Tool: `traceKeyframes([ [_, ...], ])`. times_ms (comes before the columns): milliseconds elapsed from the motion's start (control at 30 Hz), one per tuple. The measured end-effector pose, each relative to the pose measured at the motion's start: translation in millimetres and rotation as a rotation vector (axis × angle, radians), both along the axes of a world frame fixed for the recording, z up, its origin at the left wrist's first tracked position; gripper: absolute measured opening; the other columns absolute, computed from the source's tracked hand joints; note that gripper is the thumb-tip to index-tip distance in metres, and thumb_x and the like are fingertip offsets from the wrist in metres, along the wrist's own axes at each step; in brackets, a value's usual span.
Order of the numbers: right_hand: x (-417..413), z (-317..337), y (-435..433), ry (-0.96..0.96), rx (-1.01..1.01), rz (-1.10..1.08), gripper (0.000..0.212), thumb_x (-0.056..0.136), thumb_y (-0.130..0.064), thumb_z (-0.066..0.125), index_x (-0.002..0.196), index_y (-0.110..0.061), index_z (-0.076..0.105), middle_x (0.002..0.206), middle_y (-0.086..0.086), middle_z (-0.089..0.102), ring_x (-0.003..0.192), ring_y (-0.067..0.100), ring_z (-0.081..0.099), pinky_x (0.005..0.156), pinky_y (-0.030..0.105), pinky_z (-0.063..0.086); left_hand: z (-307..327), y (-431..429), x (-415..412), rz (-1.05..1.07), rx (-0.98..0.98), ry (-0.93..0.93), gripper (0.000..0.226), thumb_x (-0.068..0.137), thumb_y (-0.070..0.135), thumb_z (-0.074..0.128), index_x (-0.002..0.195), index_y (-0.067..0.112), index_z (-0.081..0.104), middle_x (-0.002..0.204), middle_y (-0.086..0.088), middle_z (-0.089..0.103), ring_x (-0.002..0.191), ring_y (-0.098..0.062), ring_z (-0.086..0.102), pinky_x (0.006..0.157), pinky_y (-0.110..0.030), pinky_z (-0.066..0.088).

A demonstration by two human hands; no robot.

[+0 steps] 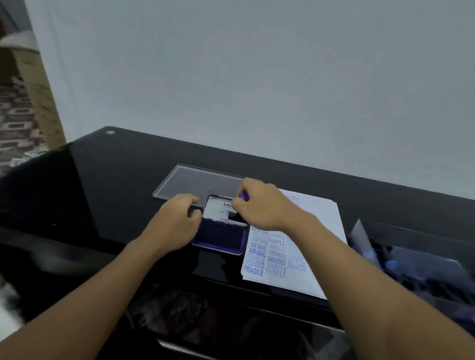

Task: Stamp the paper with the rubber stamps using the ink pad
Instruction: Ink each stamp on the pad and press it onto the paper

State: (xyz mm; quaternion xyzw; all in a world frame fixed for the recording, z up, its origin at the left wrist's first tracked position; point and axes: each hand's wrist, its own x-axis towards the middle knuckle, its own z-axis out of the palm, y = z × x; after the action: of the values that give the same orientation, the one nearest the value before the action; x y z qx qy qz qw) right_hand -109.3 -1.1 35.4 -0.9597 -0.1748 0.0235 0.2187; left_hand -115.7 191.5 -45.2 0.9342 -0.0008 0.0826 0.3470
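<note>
Since inking precedes stamping, things sit close together:
Paper [303, 267]: flat on the bench [104, 199], blue marks on it.
Ink pad [217, 238]: open, touching the paper's left edge.
Left hand [175, 220]: grips the pad's edge, likely steadying it.
Right hand [262, 206]: pinches a purple stamp [244, 194] over the pad's lid.

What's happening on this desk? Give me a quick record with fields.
Right hand: grips a purple stamp over the far end of the open ink pad
Left hand: fingers curled at the ink pad's left edge; grip unclear
Paper: right of the ink pad, printed FRAGILE, AIR MAIL, SAMPLE, AMENDED
Far right: clear box, blurred
</note>
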Motion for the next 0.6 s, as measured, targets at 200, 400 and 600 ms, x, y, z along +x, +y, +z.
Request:
traceKeyframes([
  [200,7.2,-23.5,24.6,0.051,-0.040,0.015,0.015,0.095,-0.029,0.047,0.093,-0.014,0.050,0.091,0.007,0.060,0.082,0.024,0.056,0.066,0.035,0.043,-27.2,16.9,-0.1,0.008,0.165,-0.019,0.044,0.103,0.022,0.040,0.146,0.013,0.047,0.157,-0.003,0.037,0.146,-0.018,0.029,0.122,-0.045,0.019],
  [400,10.4,-35.1,43.2,0.029,-0.079,0.037,0.019,0.097,-0.033,0.047,0.084,-0.019,0.043,0.085,0.004,0.054,0.078,0.026,0.053,0.067,0.034,0.038,-42.9,20.2,2.7,-0.030,0.299,-0.051,0.045,0.103,0.020,0.036,0.146,0.019,0.046,0.158,0.000,0.036,0.148,-0.016,0.026,0.121,-0.048,0.017],
  [600,6.4,-44.9,53.0,-0.026,-0.151,0.082,0.018,0.099,-0.032,0.041,0.096,-0.015,0.041,0.095,0.014,0.059,0.079,0.030,0.051,0.070,0.037,0.039,-46.3,21.5,2.4,-0.024,0.354,-0.080,0.044,0.102,0.021,0.035,0.145,0.020,0.048,0.157,0.000,0.038,0.146,-0.016,0.029,0.120,-0.046,0.019],
])
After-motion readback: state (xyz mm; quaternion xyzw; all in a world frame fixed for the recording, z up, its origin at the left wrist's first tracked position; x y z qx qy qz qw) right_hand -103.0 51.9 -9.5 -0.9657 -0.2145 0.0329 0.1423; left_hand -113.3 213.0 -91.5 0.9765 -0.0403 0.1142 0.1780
